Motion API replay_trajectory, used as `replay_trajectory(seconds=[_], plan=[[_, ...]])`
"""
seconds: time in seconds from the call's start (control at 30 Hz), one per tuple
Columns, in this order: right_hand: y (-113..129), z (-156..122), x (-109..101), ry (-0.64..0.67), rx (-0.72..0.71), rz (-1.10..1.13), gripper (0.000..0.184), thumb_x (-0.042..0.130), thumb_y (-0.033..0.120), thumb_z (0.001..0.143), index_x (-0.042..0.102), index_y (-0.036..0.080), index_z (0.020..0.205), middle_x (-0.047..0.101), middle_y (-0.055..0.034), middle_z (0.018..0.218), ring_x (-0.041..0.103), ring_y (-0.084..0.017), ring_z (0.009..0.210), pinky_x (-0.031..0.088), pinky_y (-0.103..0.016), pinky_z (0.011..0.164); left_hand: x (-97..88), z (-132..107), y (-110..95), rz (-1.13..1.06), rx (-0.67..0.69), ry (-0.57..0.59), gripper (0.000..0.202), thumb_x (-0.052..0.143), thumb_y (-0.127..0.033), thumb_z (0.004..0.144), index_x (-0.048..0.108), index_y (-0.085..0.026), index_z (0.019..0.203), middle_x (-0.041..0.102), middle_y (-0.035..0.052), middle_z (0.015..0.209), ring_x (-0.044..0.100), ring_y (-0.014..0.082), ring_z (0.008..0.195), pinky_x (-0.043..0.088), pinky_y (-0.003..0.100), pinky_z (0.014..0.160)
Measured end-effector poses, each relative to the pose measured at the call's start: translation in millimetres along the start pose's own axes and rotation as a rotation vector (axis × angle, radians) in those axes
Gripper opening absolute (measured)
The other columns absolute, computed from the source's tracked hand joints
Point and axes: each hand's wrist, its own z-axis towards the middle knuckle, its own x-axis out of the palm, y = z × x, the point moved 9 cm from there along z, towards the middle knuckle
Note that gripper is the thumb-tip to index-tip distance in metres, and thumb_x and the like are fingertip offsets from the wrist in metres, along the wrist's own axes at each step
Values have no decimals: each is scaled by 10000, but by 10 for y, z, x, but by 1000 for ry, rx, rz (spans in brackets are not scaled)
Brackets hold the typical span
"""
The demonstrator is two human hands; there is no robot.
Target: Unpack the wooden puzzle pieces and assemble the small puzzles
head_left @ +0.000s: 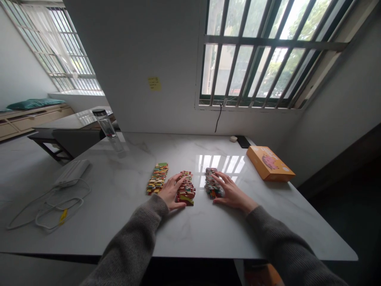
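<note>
Near the centre of the frame, three rows of colourful puzzle pieces lie side by side on the white marbled tabletop (pixel 125 222). The left hand (pixel 172 192) rests flat against the left side of the middle row (pixel 186 188), fingers stretched along its length and thumb curled round its near end; the grip is loose, pressing rather than clenching, probably to keep the pieces squared into a tidy line. The right hand (pixel 230 192) lies open beside the right row (pixel 212 183), fingertips touching its edge from the right, nothing clasped. The left row (pixel 157 178) lies untouched, just left of the left hand.

The pieces look like thin, flat card with knobbed edges, printed in red, yellow, green and blue, stacked overlapping so that each row forms a narrow, ragged band. The tabletop is glossy stone or a stone look-alike, mirroring the barred window (pixel 268 55) at upper right. Both sleeves are a soft grey knit.

At right of centre an orange box (pixel 269 163), flat and rectangular, lies well apart from the rows. At left, a white power strip (pixel 72 172) trails a looped cable, and a clear bottle (pixel 105 124) with a dark cap stands near the far edge. A yellow note (pixel 154 83) sticks to the wall.
</note>
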Motion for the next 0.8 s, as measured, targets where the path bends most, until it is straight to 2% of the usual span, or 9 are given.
replay_trajectory(seconds=[0.1, 0.2, 0.37, 0.53, 0.63, 0.8], plan=[[-5, -20, -26, -29, 2, 9, 1146, 782, 553, 752, 48, 327, 1603, 249, -141, 1610, 226, -367, 1500, 342, -571, 1170, -66, 7, -49, -17, 3, -30, 1048, 807, -485, 670, 284, -257, 1549, 321, 156, 1543, 335, 400, 1421, 299, 545, 1191], [96, -17, -149, -95, -15, -2, 1076, 730, 514, 818, 21, 320, 1604, 233, -141, 1619, 196, -367, 1510, 318, -581, 1183, -145, 6, -103, -27, 7, -79, 940, 742, -496, 754, 292, -254, 1543, 343, 151, 1530, 346, 380, 1417, 301, 528, 1191], [432, 99, -234, -87, -89, -36, 876, 699, 457, 856, 221, 316, 1576, 299, -135, 1593, 227, -367, 1497, 323, -587, 1171, -112, -9, -183, 68, 43, -35, 1089, 807, -570, 663, 269, -248, 1553, 318, 168, 1548, 288, 412, 1444, 262, 562, 1198], [670, 341, -170, -88, -134, -101, 673, 689, 442, 860, 451, 285, 1470, 484, -130, 1471, 322, -361, 1448, 267, -606, 1189, -156, 105, -132, 65, 13, 9, 1165, 815, -636, 620, 250, -245, 1561, 307, 180, 1552, 277, 409, 1455, 273, 554, 1197], [721, 506, -129, -76, -129, -148, 547, 658, 422, 886, 534, 262, 1394, 575, -129, 1368, 421, -350, 1379, 241, -617, 1188, -149, 276, -85, 59, 26, 115, 1214, 834, -668, 557, 274, -256, 1553, 314, 185, 1564, 297, 419, 1447, 282, 571, 1181], [633, 653, -113, -76, -65, -176, 446, 617, 370, 921, 581, 205, 1334, 610, -147, 1298, 525, -317, 1263, 322, -557, 1155, 39, 535, 67, 105, -40, 379, 1336, 820, -748, 471, 232, -266, 1570, 243, 199, 1620, 262, 450, 1467, 275, 594, 1163]])
